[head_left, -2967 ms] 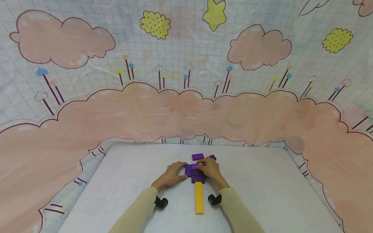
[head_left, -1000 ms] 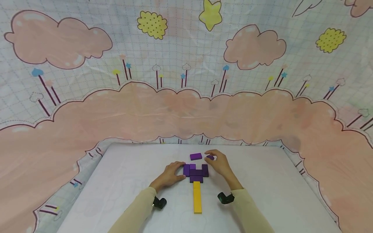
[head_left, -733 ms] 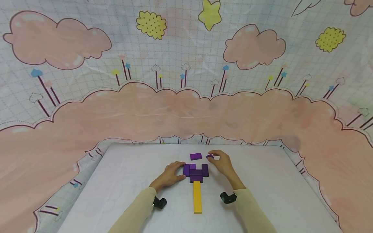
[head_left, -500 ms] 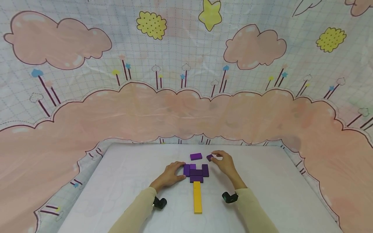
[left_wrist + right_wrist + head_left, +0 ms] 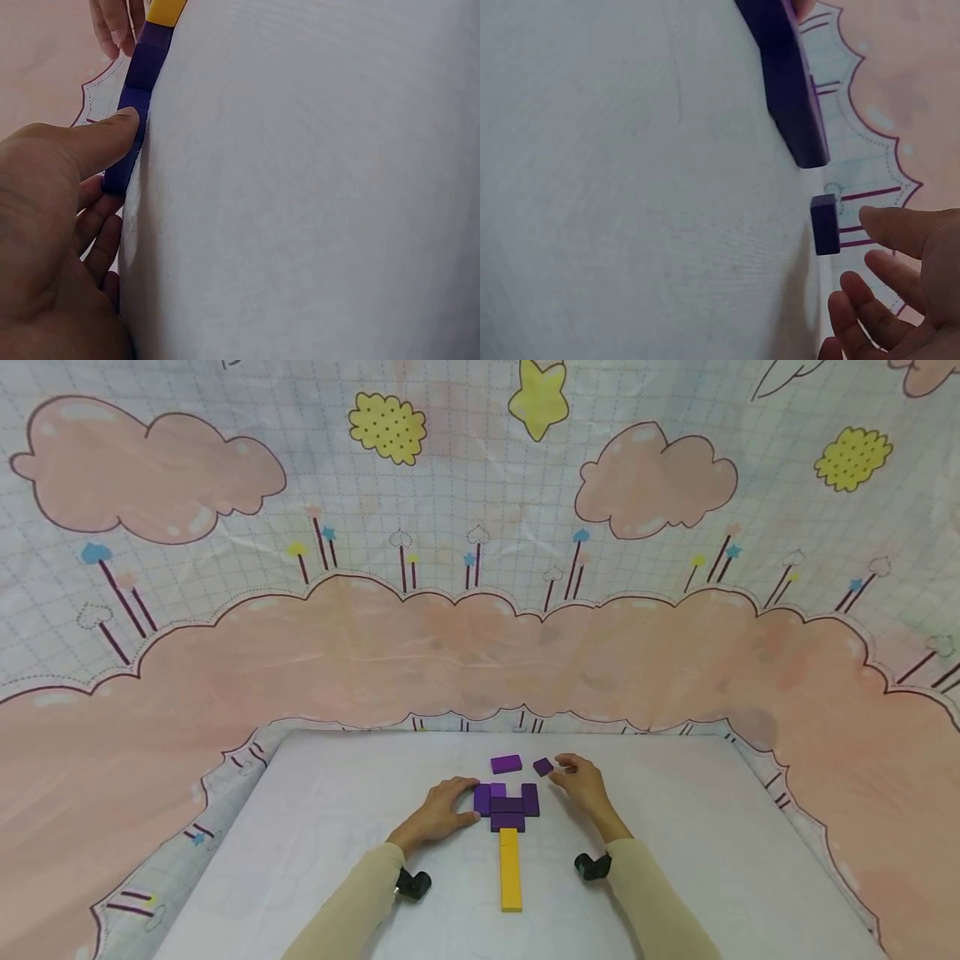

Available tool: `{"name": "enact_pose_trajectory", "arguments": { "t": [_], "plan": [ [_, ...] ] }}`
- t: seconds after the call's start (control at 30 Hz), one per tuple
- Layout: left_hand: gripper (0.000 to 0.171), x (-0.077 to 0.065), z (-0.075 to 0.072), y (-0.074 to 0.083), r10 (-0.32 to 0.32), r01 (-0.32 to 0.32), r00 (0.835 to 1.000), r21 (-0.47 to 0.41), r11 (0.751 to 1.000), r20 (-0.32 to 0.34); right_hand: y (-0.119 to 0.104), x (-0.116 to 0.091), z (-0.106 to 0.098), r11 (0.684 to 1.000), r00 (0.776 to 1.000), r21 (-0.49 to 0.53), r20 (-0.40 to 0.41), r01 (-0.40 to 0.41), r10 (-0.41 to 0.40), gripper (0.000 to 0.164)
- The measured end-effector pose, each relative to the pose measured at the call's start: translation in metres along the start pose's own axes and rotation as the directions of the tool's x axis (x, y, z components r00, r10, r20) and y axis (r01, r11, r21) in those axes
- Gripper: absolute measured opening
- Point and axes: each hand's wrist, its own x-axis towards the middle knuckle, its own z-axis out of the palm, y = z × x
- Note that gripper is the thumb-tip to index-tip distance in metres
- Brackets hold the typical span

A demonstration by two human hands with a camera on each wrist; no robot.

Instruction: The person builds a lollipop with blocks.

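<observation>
In the head view my left hand (image 5: 435,812) pinches an upright purple block (image 5: 482,800), thumb at its near end and index finger at its far end. That block forms the left side of a flat group of purple blocks: a small light violet one (image 5: 497,790), two stacked crosswise, and a dark upright one (image 5: 530,800) on the right. My right hand (image 5: 588,789) has its fingers loosely bent and holds nothing. A small dark purple block (image 5: 543,767) lies turned at an angle just left of its fingertips; the right wrist view shows a gap between this block and the thumb.
A violet block (image 5: 506,764) lies alone beyond the group. A yellow strip (image 5: 511,872) runs from the group toward me on the white table (image 5: 337,777). A patterned cloth (image 5: 480,660) with clouds hangs behind the table. Black wrist cameras sit by both sleeves.
My right hand first worked at the group, then held the small dark purple block beyond it, and has now let go and drawn back slightly right. My left hand stays in place.
</observation>
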Motion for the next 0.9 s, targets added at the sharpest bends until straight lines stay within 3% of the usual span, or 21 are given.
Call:
{"name": "enact_pose_trajectory", "arguments": {
  "t": [0.23,0.5,0.9],
  "plan": [
    [0.059,-0.002,0.0,0.002,0.015,-0.015,1.0,-0.018,1.0,-0.007,0.002,0.006,0.003,0.999,0.998,0.011,0.02,-0.052,0.051,0.044],
    [0.06,-0.002,-0.001,0.004,-0.008,0.008,1.0,-0.022,1.0,-0.006,0.001,0.01,0.007,0.998,0.998,-0.027,0.027,-0.058,0.059,0.044],
    [0.059,-0.002,0.0,0.003,0.01,-0.01,1.0,0.002,1.0,-0.001,0.005,0.017,0.009,0.993,0.998,-0.11,0.023,-0.051,0.054,0.042]
  ]
}}
